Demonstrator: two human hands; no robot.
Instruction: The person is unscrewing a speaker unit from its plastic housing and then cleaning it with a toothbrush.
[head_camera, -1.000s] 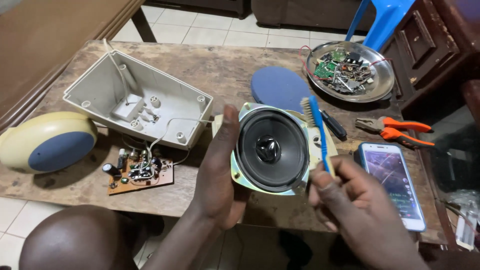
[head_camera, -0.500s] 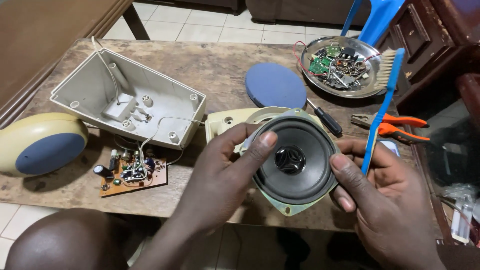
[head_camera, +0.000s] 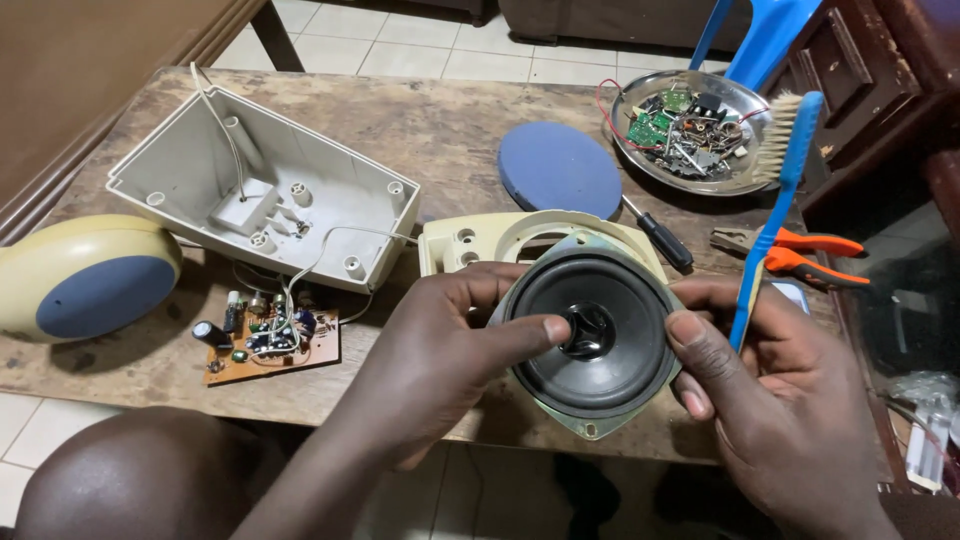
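Both hands hold a round black speaker driver with a greenish metal frame, above the table's near edge. My left hand grips its left rim, thumb pressed on the cone next to the centre cap. My right hand grips the right rim and also clamps a blue-handled brush that stands upright, bristles at the top. Behind the driver lies a cream speaker front panel with a round opening.
An open grey plastic housing and a brown circuit board with wires lie left. A cream and blue speaker sits far left. A blue round grille, screwdriver, orange pliers and a metal bowl of parts lie behind.
The speaker driver has come lower and nearer, tilted face up. My left thumb has moved onto the cone. The brush in my right hand has swung from slanted to more upright.
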